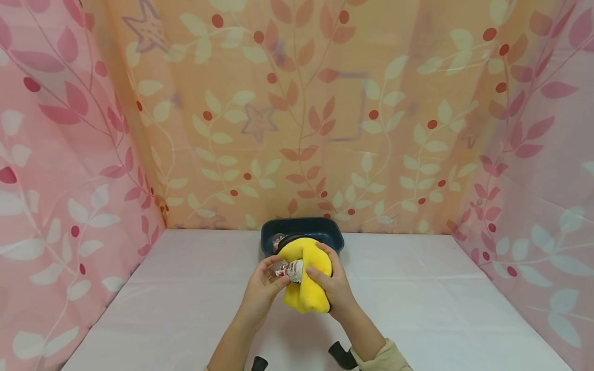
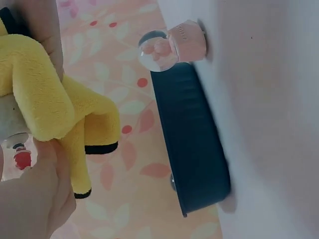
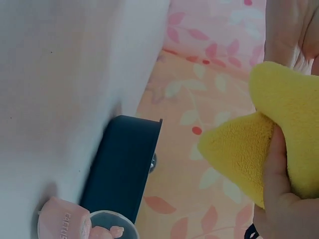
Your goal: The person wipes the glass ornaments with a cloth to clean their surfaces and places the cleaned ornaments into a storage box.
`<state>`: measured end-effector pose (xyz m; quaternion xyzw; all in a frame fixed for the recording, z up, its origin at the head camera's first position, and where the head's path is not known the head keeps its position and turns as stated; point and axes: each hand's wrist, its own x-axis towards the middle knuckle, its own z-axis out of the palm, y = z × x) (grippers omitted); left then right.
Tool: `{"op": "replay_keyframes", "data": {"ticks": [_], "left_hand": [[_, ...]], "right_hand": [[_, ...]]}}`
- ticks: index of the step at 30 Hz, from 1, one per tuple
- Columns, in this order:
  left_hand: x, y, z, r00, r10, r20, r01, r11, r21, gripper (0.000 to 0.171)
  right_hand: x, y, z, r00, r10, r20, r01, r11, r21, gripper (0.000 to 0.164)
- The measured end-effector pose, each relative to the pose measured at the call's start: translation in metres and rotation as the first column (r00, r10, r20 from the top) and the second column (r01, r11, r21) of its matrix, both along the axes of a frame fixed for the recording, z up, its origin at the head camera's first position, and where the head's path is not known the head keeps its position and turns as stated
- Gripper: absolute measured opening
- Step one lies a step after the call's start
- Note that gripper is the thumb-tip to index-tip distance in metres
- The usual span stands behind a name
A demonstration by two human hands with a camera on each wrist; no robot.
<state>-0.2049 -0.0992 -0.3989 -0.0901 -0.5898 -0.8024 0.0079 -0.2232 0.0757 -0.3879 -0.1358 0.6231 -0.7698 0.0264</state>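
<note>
My left hand [image 1: 261,289] holds a small snow globe [image 1: 294,271] with a clear dome and a white base. A red figure shows inside its dome in the left wrist view. With my right hand [image 1: 339,288] I grip a folded yellow cloth [image 1: 312,296] with black edging, thumb on top. The cloth lies against the globe's base and covers part of it. Both hands are raised above the table, in front of a dark blue basin [image 1: 334,226]. Another globe [image 1: 277,241] shows at the basin's left end.
A pink snow globe [image 2: 188,42] stands on the white table [image 1: 185,309] beside the basin, hidden by the cloth and hands in the head view. Floral curtains [image 1: 297,103] enclose the table at the back and both sides. Two black pieces [image 1: 342,355] show near my forearms.
</note>
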Motion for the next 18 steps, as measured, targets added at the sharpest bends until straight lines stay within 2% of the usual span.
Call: {"op": "replay_keyframes", "data": {"ticks": [7,12,15,18], "left_hand": [[-0.001,-0.0009,0.0006,0.999,0.036,0.008,-0.035,0.995,-0.097,0.046],[-0.0008,0.0008,0.002,0.997,0.06,0.038,-0.055,0.99,-0.13,0.048],[-0.0001,0.0033,0.0026,0.996,0.054,0.073,-0.045,0.992,-0.115,0.052],[-0.0008,0.0062,0.0023,0.993,0.027,0.111,-0.021,0.998,-0.058,0.052]], "right_hand": [[-0.0012,0.0005,-0.0044,0.996,-0.062,-0.06,0.061,0.998,-0.022,0.063],[-0.0016,-0.0004,-0.0046,0.992,-0.101,-0.072,0.099,0.995,-0.031,0.062],[-0.0018,-0.001,-0.0048,0.989,-0.128,-0.071,0.126,0.992,-0.03,0.062],[-0.0023,-0.0012,-0.0055,0.986,-0.15,-0.069,0.149,0.989,-0.019,0.061]]}}
